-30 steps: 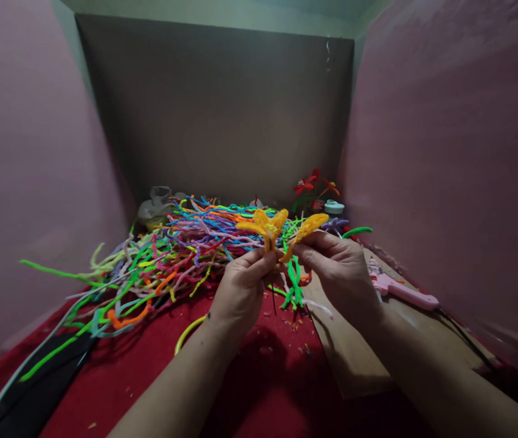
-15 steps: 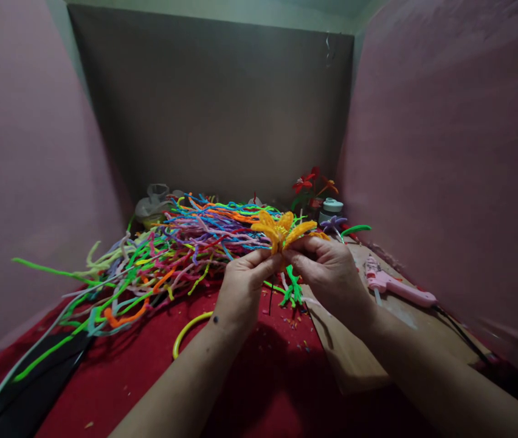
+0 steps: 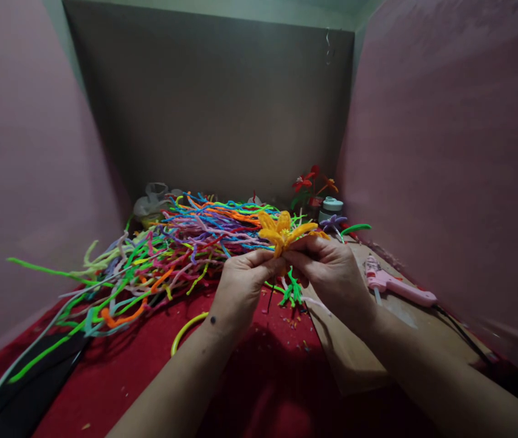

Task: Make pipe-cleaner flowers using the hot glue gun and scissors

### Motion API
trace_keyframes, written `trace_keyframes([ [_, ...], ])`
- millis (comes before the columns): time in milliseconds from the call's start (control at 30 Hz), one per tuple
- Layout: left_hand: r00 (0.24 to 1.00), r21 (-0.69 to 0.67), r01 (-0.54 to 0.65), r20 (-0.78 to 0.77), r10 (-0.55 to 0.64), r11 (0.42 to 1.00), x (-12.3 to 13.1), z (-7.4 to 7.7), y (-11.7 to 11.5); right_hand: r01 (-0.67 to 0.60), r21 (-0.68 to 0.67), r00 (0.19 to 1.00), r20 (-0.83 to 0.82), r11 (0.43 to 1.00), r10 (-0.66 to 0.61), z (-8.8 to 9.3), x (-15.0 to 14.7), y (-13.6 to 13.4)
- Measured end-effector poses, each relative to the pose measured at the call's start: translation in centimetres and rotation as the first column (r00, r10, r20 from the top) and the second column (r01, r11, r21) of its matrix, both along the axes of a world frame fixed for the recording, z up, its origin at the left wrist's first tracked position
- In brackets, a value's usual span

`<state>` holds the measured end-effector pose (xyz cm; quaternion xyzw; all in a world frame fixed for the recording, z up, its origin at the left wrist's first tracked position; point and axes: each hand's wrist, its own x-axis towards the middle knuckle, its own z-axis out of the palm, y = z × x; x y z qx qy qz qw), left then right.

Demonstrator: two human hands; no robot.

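Note:
A yellow-orange pipe-cleaner flower [image 3: 281, 229] with spread petals is held up between both hands. My left hand [image 3: 245, 283] is closed, thumb and fingers pinching the flower's base from the left. From the right, my right hand [image 3: 327, 267] pinches at the base of a petal, its fingers also closed. A thin dark stem [image 3: 270, 298] hangs below the flower between the hands. Just beneath lies a bunch of green pipe-cleaner pieces [image 3: 292, 291] on the red cloth [image 3: 149, 377].
A large heap of coloured pipe cleaners [image 3: 186, 234] spreads across the left and back. On the right, a pink glue gun [image 3: 400, 287] rests on a brown board [image 3: 350, 353]. Further back stand a lidded jar [image 3: 331, 208] and red flowers [image 3: 304, 181]. A yellow ring [image 3: 181, 337] lies by my left forearm.
The flower has turned and tilted slightly in my fingers, so its petals point differently. Both hands keep their pinch in nearly the same place.

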<state>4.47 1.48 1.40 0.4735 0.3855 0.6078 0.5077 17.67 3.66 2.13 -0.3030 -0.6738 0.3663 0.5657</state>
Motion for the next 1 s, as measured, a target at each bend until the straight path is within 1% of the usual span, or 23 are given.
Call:
trace_keyframes([
  [133, 1.0, -0.01, 0.014, 0.003, -0.014, 1.0, -0.1, 0.0, 0.0, -0.011, 0.001, 0.998, -0.066, 1.0, 0.011, -0.3, -0.1, 0.0],
  [367, 0.999, -0.01, 0.019, -0.034, -0.02, 1.0, -0.1, 0.0, 0.0, 0.015, -0.005, 0.996, -0.093, 1.0, -0.015, -0.5, -0.3, -0.3],
  [467, 0.998, -0.002, 0.021, -0.053, -0.021, 1.0, -0.2, -0.1, 0.1, -0.011, -0.006, 0.991, -0.131, 1.0, 0.011, -0.7, -0.3, -0.1],
  [533, 0.998, 0.004, 0.021, -0.056, -0.02, 1.0, -0.2, 0.0, 0.1, -0.008, 0.015, 0.99, -0.138, 1.0, 0.01, -0.8, -0.3, 0.0],
  [700, 0.999, -0.012, 0.016, -0.039, -0.017, 1.0, -0.2, 0.0, 0.1, 0.07, 0.127, 0.993, -0.105, 0.989, -0.057, -1.1, -0.3, 0.3],
  [767, 0.999, -0.003, 0.023, -0.049, -0.023, 1.0, -0.2, 0.0, 0.1, 0.067, 0.123, 0.993, -0.109, 0.99, -0.053, -1.1, -0.3, 0.3],
  [800, 0.998, 0.003, 0.023, -0.057, -0.023, 1.0, -0.2, 0.0, 0.1, 0.048, 0.096, 0.992, -0.117, 0.994, -0.037, -1.0, -0.3, 0.3],
  [867, 0.998, 0.007, 0.019, -0.067, -0.018, 1.0, -0.2, 0.1, 0.0, -0.036, -0.003, 0.991, -0.132, 0.999, 0.036, -0.8, -0.2, 0.3],
  [933, 0.998, 0.004, 0.013, -0.066, -0.012, 1.0, -0.2, 0.3, -0.1, -0.146, -0.086, 0.98, -0.147, 0.986, 0.132, -0.5, 0.0, 0.5],
  [1000, 0.998, 0.004, 0.019, -0.059, -0.019, 1.0, -0.1, 0.4, -0.2, -0.25, -0.13, 0.959, -0.173, 0.959, 0.227, -0.4, 0.2, 0.9],
])
